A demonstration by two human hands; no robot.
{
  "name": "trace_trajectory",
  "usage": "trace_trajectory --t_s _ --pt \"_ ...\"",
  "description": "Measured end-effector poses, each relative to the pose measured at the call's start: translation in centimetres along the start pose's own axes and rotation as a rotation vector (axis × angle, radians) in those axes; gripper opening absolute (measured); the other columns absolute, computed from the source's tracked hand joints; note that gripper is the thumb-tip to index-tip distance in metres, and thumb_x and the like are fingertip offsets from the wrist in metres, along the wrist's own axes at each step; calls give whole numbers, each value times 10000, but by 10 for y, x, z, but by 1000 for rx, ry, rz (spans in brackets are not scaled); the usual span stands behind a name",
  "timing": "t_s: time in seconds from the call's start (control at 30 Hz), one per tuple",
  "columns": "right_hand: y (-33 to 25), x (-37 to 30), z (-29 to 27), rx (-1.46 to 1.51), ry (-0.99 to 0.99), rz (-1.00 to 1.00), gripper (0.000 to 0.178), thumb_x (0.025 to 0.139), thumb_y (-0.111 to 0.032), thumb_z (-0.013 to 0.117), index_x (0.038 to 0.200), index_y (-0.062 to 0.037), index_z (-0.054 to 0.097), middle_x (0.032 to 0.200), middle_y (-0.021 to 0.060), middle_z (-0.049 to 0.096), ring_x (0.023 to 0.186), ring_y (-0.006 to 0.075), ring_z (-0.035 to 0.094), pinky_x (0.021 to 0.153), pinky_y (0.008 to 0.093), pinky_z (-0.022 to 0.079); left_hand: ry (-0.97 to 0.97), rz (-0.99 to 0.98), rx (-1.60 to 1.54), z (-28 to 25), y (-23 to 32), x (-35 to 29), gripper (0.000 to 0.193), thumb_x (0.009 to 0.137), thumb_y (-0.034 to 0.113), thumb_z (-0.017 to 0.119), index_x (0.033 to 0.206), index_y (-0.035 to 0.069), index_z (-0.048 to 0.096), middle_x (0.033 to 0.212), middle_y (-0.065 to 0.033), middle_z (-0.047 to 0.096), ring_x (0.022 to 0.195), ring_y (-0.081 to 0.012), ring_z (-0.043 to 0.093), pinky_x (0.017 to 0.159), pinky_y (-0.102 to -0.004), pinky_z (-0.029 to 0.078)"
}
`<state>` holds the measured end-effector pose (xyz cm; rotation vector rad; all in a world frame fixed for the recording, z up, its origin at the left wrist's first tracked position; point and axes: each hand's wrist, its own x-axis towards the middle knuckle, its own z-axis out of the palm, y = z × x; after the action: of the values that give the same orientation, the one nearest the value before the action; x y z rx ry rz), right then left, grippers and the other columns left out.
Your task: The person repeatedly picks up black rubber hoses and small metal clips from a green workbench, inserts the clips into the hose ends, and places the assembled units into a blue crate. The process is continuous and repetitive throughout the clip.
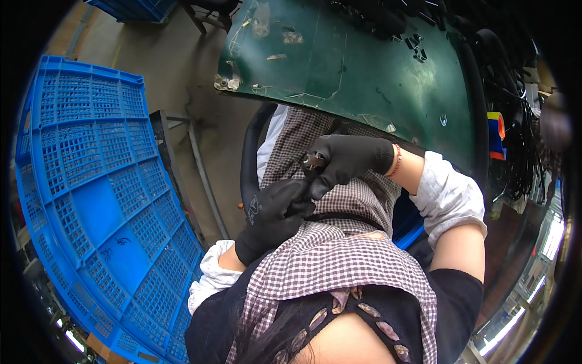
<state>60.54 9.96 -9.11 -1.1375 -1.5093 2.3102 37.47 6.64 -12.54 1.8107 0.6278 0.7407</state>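
Both of my hands wear black gloves and meet over my lap, in front of a checked apron. My right hand [354, 159] is closed round a small dark piece with a shiny metal end [313, 161], which sticks out by the thumb and forefinger. Just below and to the left, my left hand [271, 213] has its fingers curled closed, touching the lower part of the same piece. The gloves hide most of it, so its exact kind cannot be made out.
A green-topped table [370, 79] stands ahead, its near edge just beyond my hands. Small black parts [416, 47] lie on its far side, with black cords [521, 145] hanging at the right. A large blue plastic crate [97, 200] stands at my left, beside a metal frame [203, 170].
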Motion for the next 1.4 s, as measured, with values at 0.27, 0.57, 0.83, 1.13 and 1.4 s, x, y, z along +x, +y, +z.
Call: trace_trajectory --t_s 0.27,0.57,0.83,1.13,1.4 --pt "16 -7 8 -196 205 -77 370 847 -339 744 898 20 666 774 79 643 682 175 579 631 335 473 -23 -44 -60 -5 0 3 523 673 -21 772 1165 -12 595 1045 -209 655 859 -303 680 700 -355 555" --pt "-18 -58 3 -704 352 -70 159 858 -140 628 964 -23 649 874 152 632 822 321 627 751 411 508 8 -189 -142 -7 9 11 527 717 -68 774 1204 22 594 1082 -151 655 899 -178 676 753 -290 567" --pt "-31 -48 7 -1015 240 -182 160 771 -75 674 931 -61 678 753 87 647 707 261 654 620 363 529 -43 -148 -172 -3 5 6 534 723 -72 765 1217 17 583 1030 -144 656 888 -177 672 739 -301 567" --pt "-32 -43 23 -1033 192 -114 151 779 -109 681 927 -100 706 775 93 668 697 274 660 624 378 526 -129 -90 -142 -1 1 3 449 735 -86 715 1163 -11 603 1046 -153 656 930 -236 676 746 -316 572" --pt "-55 -86 2 -814 667 -50 307 821 -253 745 1007 -18 680 864 133 689 795 272 676 712 353 533 373 -221 76 -114 27 -39 448 786 -37 656 1225 8 580 1087 -143 652 897 -204 668 728 -288 567"
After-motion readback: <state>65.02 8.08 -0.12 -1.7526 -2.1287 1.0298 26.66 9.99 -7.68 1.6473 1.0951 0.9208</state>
